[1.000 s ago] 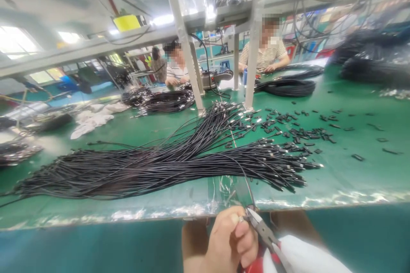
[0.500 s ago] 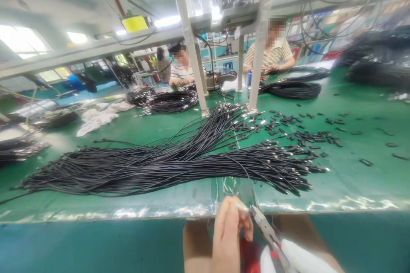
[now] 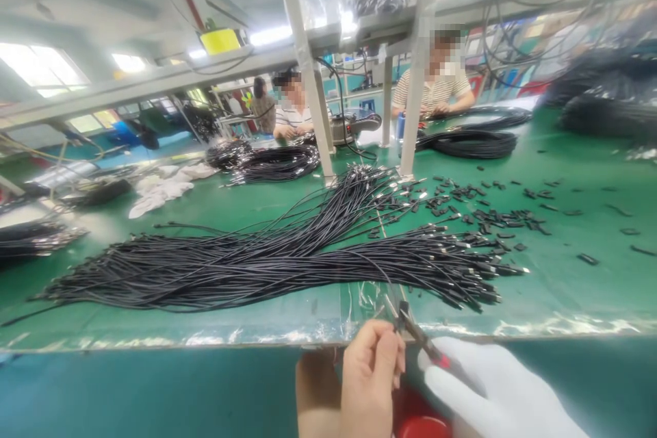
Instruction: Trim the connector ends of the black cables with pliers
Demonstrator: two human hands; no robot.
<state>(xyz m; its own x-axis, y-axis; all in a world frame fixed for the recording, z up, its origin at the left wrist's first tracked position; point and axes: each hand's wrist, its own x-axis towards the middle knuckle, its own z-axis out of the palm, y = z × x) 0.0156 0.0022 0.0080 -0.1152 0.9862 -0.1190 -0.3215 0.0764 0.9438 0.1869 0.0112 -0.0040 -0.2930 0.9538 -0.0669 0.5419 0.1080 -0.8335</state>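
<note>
Bare, with thumb and fingers pinched together, my left hand [image 3: 370, 364] holds the end of a black cable [image 3: 386, 272] just past the table's front edge. My right hand [image 3: 495, 383], in a white glove, is wrapped round pliers [image 3: 421, 341] with a red mark near the pivot. Their jaws meet the cable end close to my left fingertips, and a small black piece [image 3: 404, 308] shows there. Behind both hands lies a large bundle of black cables [image 3: 246, 274], its metal-tipped plug ends to the right. Another cable bunch [image 3: 333, 215] runs toward the back.
Small black plastic pieces [image 3: 506, 217] are scattered over the green table [image 3: 580, 294]. Coiled cables [image 3: 469, 144] lie beyond the shelf posts [image 3: 413, 109]. A white cloth [image 3: 159, 195] is at left. A red round object [image 3: 425, 427] is below my hands. Co-workers [image 3: 436, 85] sit opposite.
The pliers and gloved hand have moved up and farther into view, their jaws now at the cable end. My left hand has turned, its thumb now showing over the pinched fingers.
</note>
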